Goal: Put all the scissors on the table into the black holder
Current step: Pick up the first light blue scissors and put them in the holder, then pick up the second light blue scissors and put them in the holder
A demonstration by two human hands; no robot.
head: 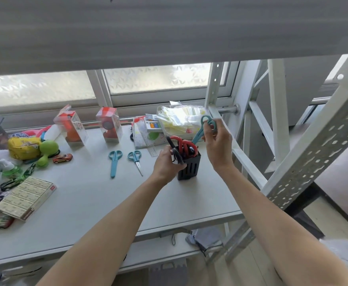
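The slotted black holder [188,167], crowded with red-handled scissors [184,146], is gripped by the left hand [169,162]. Teal scissors [205,129] are pinched by the right hand [218,145], tips entering it. Two blue scissors [114,162] [135,159] are left flat on the smooth surface [98,199].

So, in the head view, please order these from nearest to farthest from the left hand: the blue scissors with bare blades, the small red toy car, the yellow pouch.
From the left hand:
1. Blue scissors with bare blades, just to its left.
2. Small red toy car, farther left.
3. Yellow pouch, by the left edge.
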